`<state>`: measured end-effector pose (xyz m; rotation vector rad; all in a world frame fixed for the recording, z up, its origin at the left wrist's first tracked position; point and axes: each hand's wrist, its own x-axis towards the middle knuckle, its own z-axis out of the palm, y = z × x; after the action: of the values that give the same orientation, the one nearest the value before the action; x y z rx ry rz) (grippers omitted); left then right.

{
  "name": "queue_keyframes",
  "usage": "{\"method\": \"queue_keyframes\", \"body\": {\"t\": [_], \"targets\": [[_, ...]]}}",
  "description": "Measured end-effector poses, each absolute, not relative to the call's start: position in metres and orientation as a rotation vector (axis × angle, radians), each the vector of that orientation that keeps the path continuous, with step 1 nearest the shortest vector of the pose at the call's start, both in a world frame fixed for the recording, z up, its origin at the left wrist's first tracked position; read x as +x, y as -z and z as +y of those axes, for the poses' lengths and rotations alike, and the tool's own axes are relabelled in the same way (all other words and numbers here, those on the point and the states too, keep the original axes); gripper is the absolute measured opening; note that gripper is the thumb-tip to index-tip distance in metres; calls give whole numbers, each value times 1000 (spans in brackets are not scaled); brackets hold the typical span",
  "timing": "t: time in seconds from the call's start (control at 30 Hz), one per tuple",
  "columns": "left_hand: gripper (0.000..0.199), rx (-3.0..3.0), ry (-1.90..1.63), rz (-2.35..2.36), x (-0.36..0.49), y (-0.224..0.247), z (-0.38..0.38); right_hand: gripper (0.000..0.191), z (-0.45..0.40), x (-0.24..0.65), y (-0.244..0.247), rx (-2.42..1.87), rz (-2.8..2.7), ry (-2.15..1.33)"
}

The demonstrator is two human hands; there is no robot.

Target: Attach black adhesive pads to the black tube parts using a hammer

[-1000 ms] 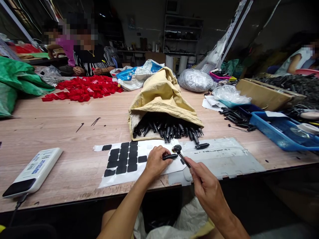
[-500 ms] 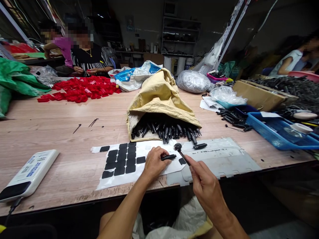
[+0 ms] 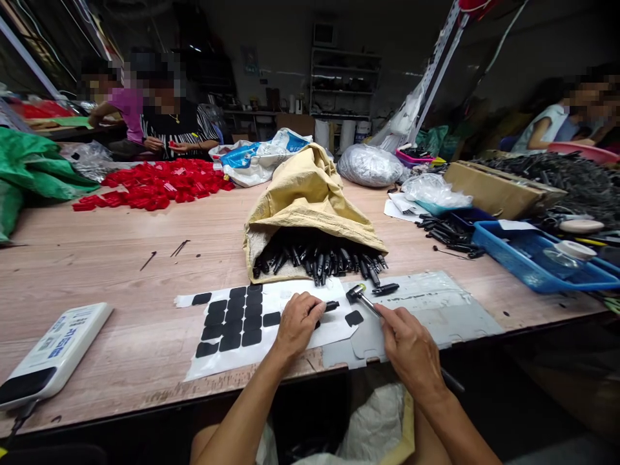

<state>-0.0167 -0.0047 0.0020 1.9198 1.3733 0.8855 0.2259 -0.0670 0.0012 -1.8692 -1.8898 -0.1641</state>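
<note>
My left hand [image 3: 299,323] is closed, pinching a black pen-shaped part [image 3: 332,305] over a white sheet [image 3: 285,352]. Rows of black rounded-square stickers [image 3: 234,326] lie on that sheet, left of the hand. In my right hand [image 3: 411,345] is a small hammer [image 3: 369,303] with a metal shaft, a dark head and a yellow-green face. Its head hovers just right of the black part, apart from it. A similar black part [image 3: 386,289] lies loose behind the hammer. Many more black parts [image 3: 322,261] spill from the mouth of a yellow woven sack [image 3: 314,194].
A grey plastic sheet [image 3: 431,316] covers the table's front right. Blue trays [image 3: 542,274] and a cardboard box [image 3: 498,187] stand at right. Red pieces [image 3: 167,184] are heaped at back left; a white device [image 3: 58,352] lies front left. Co-workers [image 3: 177,123] sit across the table.
My right hand has moved a little right and down, and the hammer head has turned so its yellow-green face shows. My left hand still holds the black part, less of which shows.
</note>
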Motion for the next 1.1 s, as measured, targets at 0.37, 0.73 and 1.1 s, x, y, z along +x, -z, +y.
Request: {"method": "queue_keyframes", "body": {"t": [0.37, 0.73, 1.1], "targets": [[41, 2025, -828, 1414, -17, 2, -3, 38, -63, 217, 9, -1789, -1896, 421], [40, 2142, -787, 1300, -19, -5, -7, 31, -41, 183, -19, -1469, -2063, -214], [36, 2228, -743, 1245, -22, -4, -9, 35, -31, 164, -14, -1381, -2072, -433]]}}
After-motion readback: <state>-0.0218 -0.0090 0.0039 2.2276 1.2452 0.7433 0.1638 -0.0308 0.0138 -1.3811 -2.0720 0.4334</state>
